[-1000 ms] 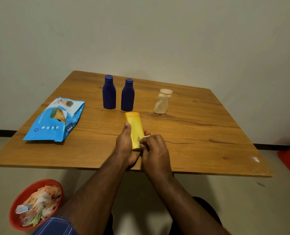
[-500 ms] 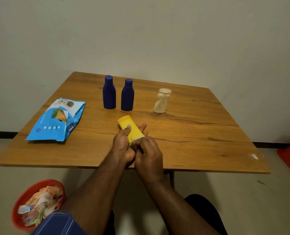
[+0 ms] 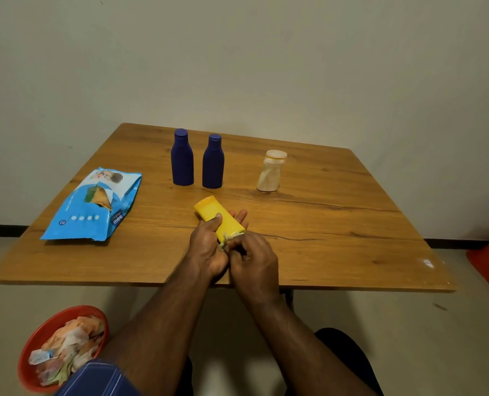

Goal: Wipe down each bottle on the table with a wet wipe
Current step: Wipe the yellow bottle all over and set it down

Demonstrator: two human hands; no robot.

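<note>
Our left hand (image 3: 209, 247) grips the yellow bottle (image 3: 219, 221), thumb curled over it, tilted above the counter (image 3: 337, 224) near its six o'clock edge, while our right hand (image 3: 252, 261) pinches a scrap of wet wipe (image 3: 226, 242) against the bottle's near end. We judge this bottle mid-wipe. The two blue bottles (image 3: 197, 161) at twelve o'clock and the cream bottle (image 3: 270, 171) at one o'clock stand upright; whether they are already wiped we cannot tell, though the red bowl (image 3: 37, 338) on the floor at seven o'clock holds used wipes.
</note>
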